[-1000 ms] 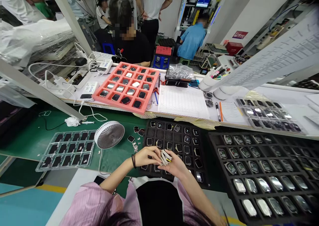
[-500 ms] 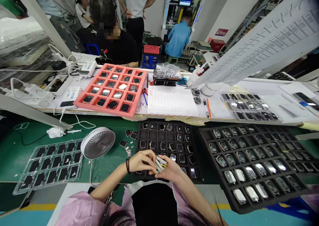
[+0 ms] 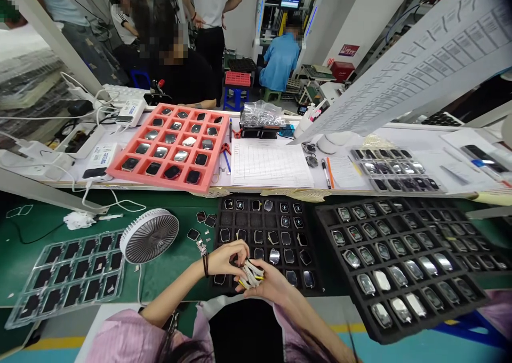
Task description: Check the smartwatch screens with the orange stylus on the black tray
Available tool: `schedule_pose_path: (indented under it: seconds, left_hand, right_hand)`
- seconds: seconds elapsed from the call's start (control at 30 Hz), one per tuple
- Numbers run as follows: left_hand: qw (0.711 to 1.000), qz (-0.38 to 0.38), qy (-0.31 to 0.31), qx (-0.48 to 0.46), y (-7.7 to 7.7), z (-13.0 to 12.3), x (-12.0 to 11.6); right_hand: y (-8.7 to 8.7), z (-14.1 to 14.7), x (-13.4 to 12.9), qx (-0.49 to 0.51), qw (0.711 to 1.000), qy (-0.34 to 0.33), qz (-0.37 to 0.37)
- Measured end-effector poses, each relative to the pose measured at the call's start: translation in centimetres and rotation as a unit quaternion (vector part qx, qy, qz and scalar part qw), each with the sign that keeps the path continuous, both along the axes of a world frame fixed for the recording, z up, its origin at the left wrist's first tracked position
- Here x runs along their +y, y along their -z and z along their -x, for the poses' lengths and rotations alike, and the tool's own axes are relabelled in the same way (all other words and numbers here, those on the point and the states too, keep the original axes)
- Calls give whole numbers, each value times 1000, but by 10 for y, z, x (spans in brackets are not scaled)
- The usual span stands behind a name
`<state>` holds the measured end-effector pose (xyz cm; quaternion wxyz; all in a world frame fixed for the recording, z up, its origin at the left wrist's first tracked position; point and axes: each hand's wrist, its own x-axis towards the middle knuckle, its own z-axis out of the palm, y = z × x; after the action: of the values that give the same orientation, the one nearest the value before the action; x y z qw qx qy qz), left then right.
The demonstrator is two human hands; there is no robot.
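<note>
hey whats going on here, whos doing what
A person holds a bundle of small white strips between their left hand and right hand, above a black tray of watch-like parts. A small fan stands to the left, and a larger black tray lies to the right. A co-worker in blue sits further back.

White strips with yellow marks [image 3: 252,275] bunched in hand. Pink sleeve [image 3: 128,339] has thin stripes. Black tray [image 3: 248,197] sits on green bench mat [image 3: 172,269]. Salmon-pink foam tray [image 3: 160,182] is beyond it. White fan [image 3: 150,236] has a grey grille. Co-worker's shirt [image 3: 280,61] is blue. Stool [image 3: 235,93] is red-topped, blue-legged.
</note>
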<state>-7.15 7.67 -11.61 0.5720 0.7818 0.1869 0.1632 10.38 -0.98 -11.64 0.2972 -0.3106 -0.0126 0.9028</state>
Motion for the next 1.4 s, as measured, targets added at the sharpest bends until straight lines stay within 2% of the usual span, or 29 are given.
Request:
schedule_pose_path:
  seconds: [0.1, 0.17, 0.27, 0.33, 0.47, 0.57, 0.7, 0.77, 0.87, 1.0, 1.17, 1.27, 1.4]
  left_hand:
    - [1000, -16, 8, -1, 10, -6, 0]
    - [999, -32, 6, 2, 22, -11, 4]
    - [990, -94, -62, 90, 50, -17, 20]
    - [957, -145, -171, 185, 71, -18, 38]
    - [876, -178, -344, 287, 108, -18, 70]
    - [835, -192, -392, 335, 126, -21, 83]
    - [819, -202, -404, 354, 137, -24, 88]
    - [813, -208, -414, 352, 137, -19, 85]
    - [803, -215, -437, 343, 133, 1, 69]
    - [792, -206, -458, 348, 131, 39, 27]
    - [781, -177, -472, 369, 145, 65, -20]
    - [779, -155, -477, 377, 155, 69, -27]
    - [782, -115, -479, 381, 162, 71, -22]
  right_hand:
    - [6, -1, 1, -28, 999, 25, 4]
    - [12, -3, 4, -45, 998, 37, 22]
    - [17, -9, 10, -61, 996, 48, 51]
    - [16, -14, 15, -74, 994, 65, 52]
    - [12, -26, 20, -115, 986, 114, 36]
    - [11, -31, 20, -143, 982, 124, 29]
    - [14, -30, 15, -152, 980, 116, 45]
    - [15, -29, 13, -154, 980, 117, 55]
    - [15, -28, 12, -153, 978, 125, 59]
    - [12, -26, 13, -167, 976, 129, 61]
    - [11, -21, 12, -179, 976, 111, 51]
    - [15, -17, 9, -175, 978, 102, 49]
    - [20, -15, 2, -166, 980, 95, 49]
